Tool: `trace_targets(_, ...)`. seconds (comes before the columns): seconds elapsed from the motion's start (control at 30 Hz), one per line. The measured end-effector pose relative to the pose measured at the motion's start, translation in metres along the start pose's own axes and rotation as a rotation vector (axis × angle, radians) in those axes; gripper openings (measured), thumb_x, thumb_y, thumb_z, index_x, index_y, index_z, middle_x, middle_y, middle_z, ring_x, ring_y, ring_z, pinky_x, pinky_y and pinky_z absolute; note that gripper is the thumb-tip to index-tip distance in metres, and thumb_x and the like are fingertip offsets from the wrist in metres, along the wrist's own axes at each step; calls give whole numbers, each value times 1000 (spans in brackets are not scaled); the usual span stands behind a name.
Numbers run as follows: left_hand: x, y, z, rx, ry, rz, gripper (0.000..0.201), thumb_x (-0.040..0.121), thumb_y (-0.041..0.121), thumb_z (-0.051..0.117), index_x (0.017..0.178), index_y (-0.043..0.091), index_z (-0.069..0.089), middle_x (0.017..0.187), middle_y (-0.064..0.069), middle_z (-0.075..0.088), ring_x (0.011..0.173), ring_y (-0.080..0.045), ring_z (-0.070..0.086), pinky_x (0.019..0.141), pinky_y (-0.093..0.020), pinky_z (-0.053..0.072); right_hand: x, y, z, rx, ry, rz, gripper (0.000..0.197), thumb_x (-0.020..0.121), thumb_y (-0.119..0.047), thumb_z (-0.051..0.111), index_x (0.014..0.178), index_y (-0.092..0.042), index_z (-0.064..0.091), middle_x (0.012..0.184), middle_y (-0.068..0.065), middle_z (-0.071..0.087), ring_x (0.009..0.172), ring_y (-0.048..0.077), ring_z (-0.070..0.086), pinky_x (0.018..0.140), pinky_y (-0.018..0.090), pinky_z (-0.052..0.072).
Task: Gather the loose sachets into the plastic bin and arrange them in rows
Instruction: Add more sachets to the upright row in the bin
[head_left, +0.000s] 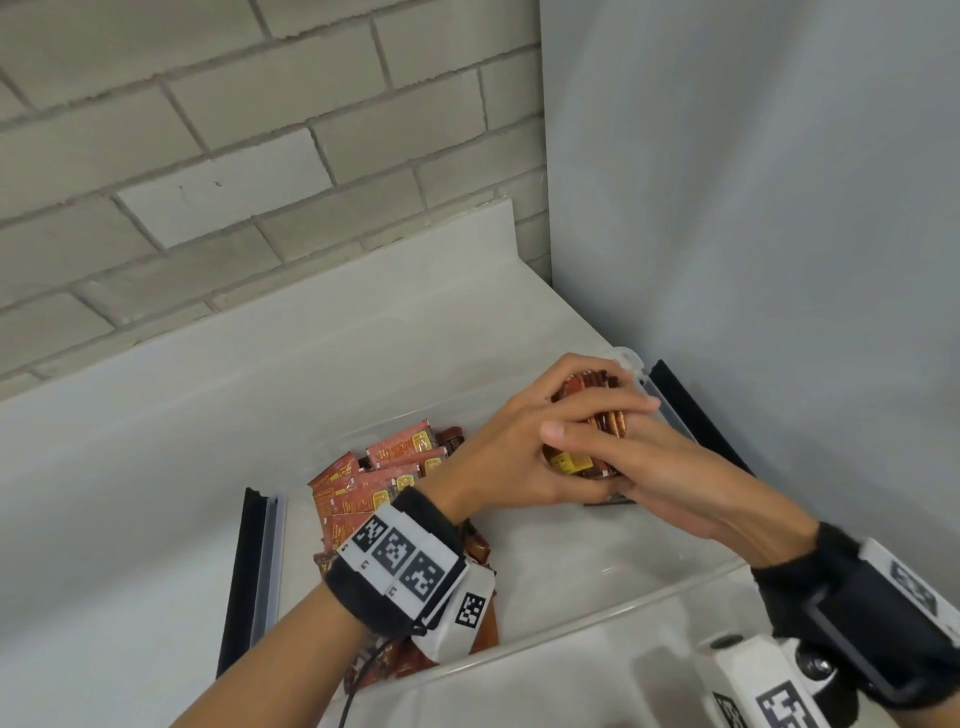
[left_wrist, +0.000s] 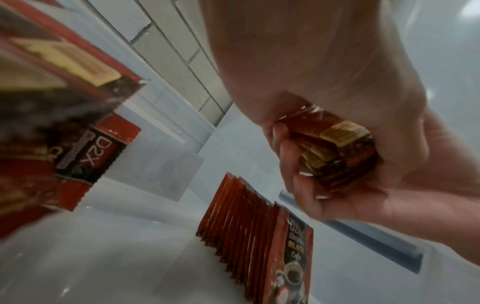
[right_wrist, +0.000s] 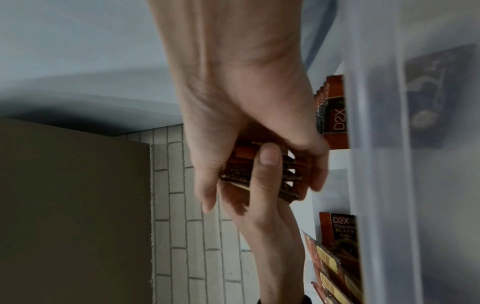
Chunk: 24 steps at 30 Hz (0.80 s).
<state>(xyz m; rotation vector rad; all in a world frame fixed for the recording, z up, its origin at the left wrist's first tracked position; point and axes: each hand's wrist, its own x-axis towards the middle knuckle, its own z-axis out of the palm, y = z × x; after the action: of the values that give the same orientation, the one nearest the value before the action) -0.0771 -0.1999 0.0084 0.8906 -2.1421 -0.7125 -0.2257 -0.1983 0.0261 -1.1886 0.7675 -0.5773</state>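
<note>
A clear plastic bin (head_left: 613, 587) with black strips along two sides sits on a pale grey counter (head_left: 156, 467), pushed into the corner where a grey brick wall (head_left: 208, 156) meets a smooth grey-blue panel (head_left: 779, 208) at 2 o'clock. Inside the bin, a loose heap of red and brown coffee sachets (head_left: 374, 478) lies at about 9 o'clock from the hands, partly hidden by the left forearm and its black wristband with printed markers (head_left: 400, 561). The left wrist view shows a standing row of red sachets (left_wrist: 249, 226) on edge on the bin floor, below the hands. Both hands meet over the far right part of the bin. The left hand (head_left: 519, 447) curls its fingers around a thick stack of red and brown sachets (head_left: 587, 441), thumb lying across the top. The right hand (head_left: 670, 478) comes in from 4 o'clock and cups the same stack from below and the side, fingers wrapped against it. The stack is held above the bin floor, clear of the row.
</note>
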Motion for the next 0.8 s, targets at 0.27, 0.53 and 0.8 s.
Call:
trace_targets(0.27, 1, 4, -6, 81, -12, -43, 78, 66, 4, 80, 136, 10, 47, 132, 4, 47, 123, -12, 47, 102, -37, 41, 7, 3, -7, 146, 45, 26, 28, 89, 2, 54, 109, -18, 56, 94, 4, 69, 95, 13, 69, 77, 33, 53)
trace_targets(0.53, -2, 2, -13, 126, -102, -131, 108, 64, 31, 87, 144, 37, 15, 144, 8, 39, 130, -4, 37, 110, -33, 30, 10, 6, -13, 185, 82, 45, 30, 82, 7, 63, 105, -12, 65, 95, 9, 73, 91, 22, 71, 71, 33, 58)
trace_targets(0.8, -4, -6, -36, -151, 65, -345, 78, 74, 35, 76, 140, 33, 33, 130, 6, 50, 123, -7, 47, 103, -25, 41, 9, 3, -15, 280, 122, -2, 36, 74, -3, 68, 109, -12, 69, 108, 12, 72, 103, 27, 68, 91, 36, 55)
